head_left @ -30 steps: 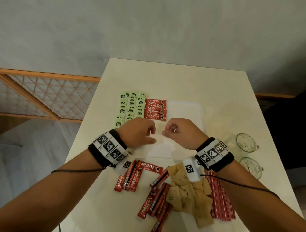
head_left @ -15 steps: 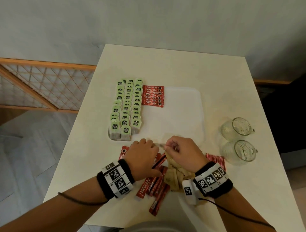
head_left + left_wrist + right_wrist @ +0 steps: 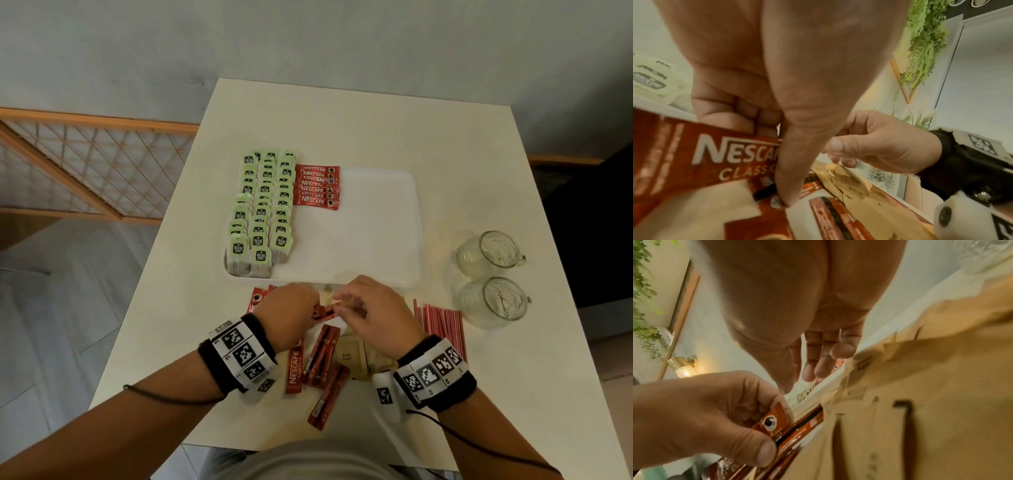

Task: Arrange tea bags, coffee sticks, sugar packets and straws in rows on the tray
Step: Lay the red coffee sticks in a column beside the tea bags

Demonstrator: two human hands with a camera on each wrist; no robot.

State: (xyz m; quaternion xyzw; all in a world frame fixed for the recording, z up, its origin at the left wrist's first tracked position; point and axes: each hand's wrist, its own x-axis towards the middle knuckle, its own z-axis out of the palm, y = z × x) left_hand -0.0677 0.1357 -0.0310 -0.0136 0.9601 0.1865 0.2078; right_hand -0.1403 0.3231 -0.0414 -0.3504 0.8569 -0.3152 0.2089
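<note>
Coffee stick point(image 3: 322, 312) is being pinched by the left hand point(image 3: 287, 317) beside the tray point(image 3: 376, 240), likely for its row; the right hand point(image 3: 373, 308) is held loose-fingered, holding nothing.

wall point(image 3: 308, 41): plain grey | floor point(image 3: 68, 291): grey planks | lattice screen point(image 3: 85, 168): wooden, left | table point(image 3: 342, 120): cream
</note>
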